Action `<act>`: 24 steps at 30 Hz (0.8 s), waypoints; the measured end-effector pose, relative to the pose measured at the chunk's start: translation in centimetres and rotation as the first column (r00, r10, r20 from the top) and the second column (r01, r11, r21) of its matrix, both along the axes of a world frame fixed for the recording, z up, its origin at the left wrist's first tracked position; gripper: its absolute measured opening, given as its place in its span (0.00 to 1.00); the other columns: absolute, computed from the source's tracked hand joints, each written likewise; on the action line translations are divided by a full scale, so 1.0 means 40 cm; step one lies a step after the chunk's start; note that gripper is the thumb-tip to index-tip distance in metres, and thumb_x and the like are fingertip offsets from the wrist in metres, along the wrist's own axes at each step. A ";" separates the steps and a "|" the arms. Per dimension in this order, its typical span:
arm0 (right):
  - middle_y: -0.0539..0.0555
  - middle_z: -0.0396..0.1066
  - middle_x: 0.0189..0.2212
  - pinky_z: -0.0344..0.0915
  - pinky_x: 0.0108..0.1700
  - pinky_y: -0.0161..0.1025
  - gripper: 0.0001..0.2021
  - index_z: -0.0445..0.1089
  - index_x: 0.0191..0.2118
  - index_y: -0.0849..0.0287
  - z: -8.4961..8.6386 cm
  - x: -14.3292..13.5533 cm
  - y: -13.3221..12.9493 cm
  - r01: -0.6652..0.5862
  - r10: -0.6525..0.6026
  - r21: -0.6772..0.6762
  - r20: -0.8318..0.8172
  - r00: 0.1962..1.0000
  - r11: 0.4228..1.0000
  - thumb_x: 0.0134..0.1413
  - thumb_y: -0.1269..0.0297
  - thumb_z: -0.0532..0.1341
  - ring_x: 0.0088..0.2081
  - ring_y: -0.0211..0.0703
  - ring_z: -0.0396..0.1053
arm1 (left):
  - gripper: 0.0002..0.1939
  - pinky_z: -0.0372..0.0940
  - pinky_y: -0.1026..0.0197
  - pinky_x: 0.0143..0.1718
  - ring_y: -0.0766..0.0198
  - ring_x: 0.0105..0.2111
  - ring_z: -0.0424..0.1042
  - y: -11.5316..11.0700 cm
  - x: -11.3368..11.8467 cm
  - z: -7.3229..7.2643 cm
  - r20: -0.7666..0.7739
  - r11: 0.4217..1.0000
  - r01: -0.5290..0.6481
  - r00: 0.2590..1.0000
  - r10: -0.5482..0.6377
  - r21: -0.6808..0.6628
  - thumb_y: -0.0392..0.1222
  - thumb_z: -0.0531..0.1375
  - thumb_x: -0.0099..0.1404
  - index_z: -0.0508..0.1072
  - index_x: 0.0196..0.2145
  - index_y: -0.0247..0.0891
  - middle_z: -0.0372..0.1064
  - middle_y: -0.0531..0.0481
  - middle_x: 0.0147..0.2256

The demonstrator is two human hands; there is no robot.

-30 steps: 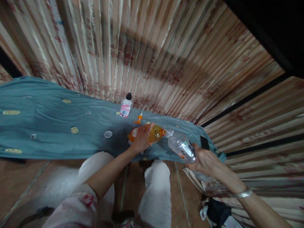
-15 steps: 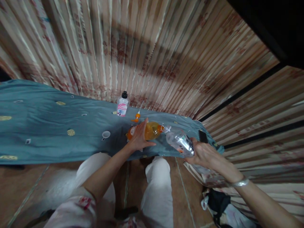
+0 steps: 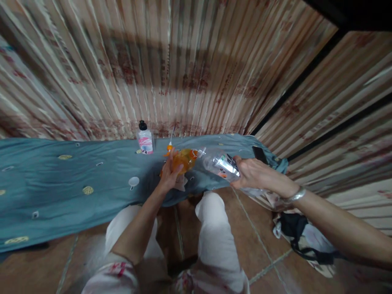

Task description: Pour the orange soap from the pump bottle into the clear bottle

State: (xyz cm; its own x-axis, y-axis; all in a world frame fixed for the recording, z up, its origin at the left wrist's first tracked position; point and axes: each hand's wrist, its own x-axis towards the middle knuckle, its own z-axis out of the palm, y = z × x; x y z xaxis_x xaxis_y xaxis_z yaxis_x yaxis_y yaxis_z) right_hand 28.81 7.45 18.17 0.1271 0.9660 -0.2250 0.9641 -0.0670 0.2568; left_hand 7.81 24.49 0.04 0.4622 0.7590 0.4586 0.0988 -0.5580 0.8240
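Observation:
My left hand (image 3: 169, 174) is wrapped round a bottle of amber-orange liquid (image 3: 185, 158), tilted with its orange neck toward the right. In my right hand (image 3: 253, 173) is a clear plastic bottle (image 3: 214, 162) with a shiny label, gripped near its base. This bottle also lies tilted, and its neck meets the mouth of the amber bottle. Whether liquid passes between them I cannot tell. Just behind my left fingers lies an orange pump top (image 3: 169, 148) with a thin tube. Something pale, like tissue (image 3: 181, 182), shows below the amber bottle.
A clear bottle with a black cap and pink label (image 3: 145, 141) stands at the back of the cloth-covered bench (image 3: 110, 188). A dark phone-like slab (image 3: 259, 155) lies at the right end. Pleated curtains (image 3: 183, 81) hang behind. A black-and-white bag (image 3: 298, 232) rests on the tiled floor.
My left fingers, spread over the amber bottle before, now close round it. The amber bottle looks more raised at its neck. The clear bottle stays at its mouth. The camera view has shifted.

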 end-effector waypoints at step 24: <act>0.60 0.74 0.29 0.54 0.27 0.37 0.31 0.65 0.46 0.72 -0.005 -0.031 0.050 -0.037 0.049 0.073 -0.181 0.982 0.997 0.45 0.47 0.62 0.29 0.48 0.72 | 0.38 0.51 0.44 0.64 0.49 0.62 0.59 0.031 -0.023 0.010 0.175 0.986 0.036 0.985 -0.006 -0.164 0.67 0.52 0.62 0.54 0.64 0.48 0.58 0.45 0.62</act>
State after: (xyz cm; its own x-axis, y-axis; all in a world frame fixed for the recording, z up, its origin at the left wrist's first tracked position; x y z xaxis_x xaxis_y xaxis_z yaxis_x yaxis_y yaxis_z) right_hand 27.58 9.45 17.98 0.0480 0.9837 -0.1734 0.9967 -0.0358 0.0730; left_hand 6.89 25.73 0.42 0.4036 0.8223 0.4012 -0.0636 -0.4122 0.9089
